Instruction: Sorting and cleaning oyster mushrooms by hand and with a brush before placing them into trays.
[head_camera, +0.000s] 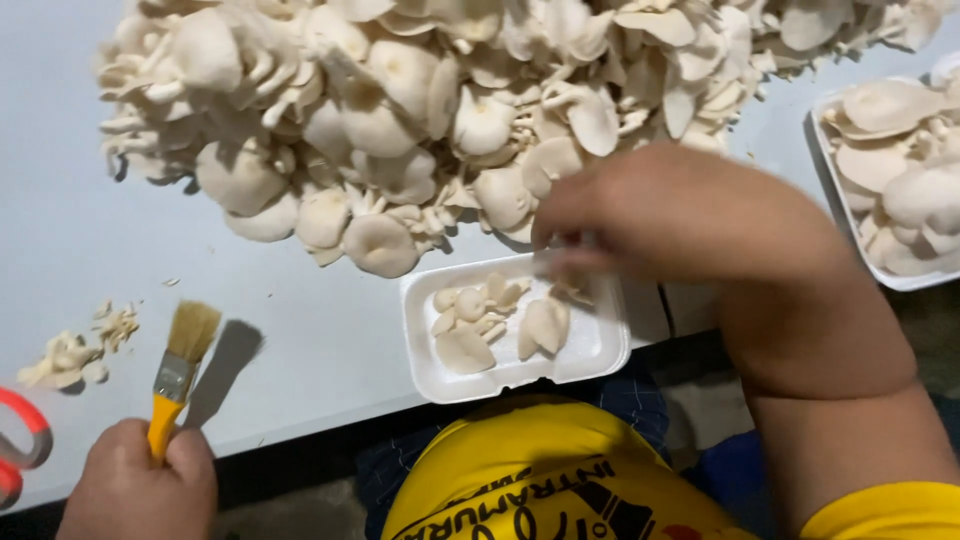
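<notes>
Head cam: my left hand (135, 485) is gripping a yellow-handled brush (178, 365), bristles pointing up over the pale table (60, 240). My right hand (680, 215) is reaching over the white foam tray (590, 350) w/ a few oyster mushrooms (500, 320) at the table edge; fingers blurred, can't tell grip.

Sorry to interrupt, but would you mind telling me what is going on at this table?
A person is working beside a big pile of pale mushrooms on a light table. The right hand reaches over a white foam tray with a few mushrooms in it. The left hand grips a yellow-handled brush. A second, fuller tray sits at the right; trimmings lie at the left.
</notes>
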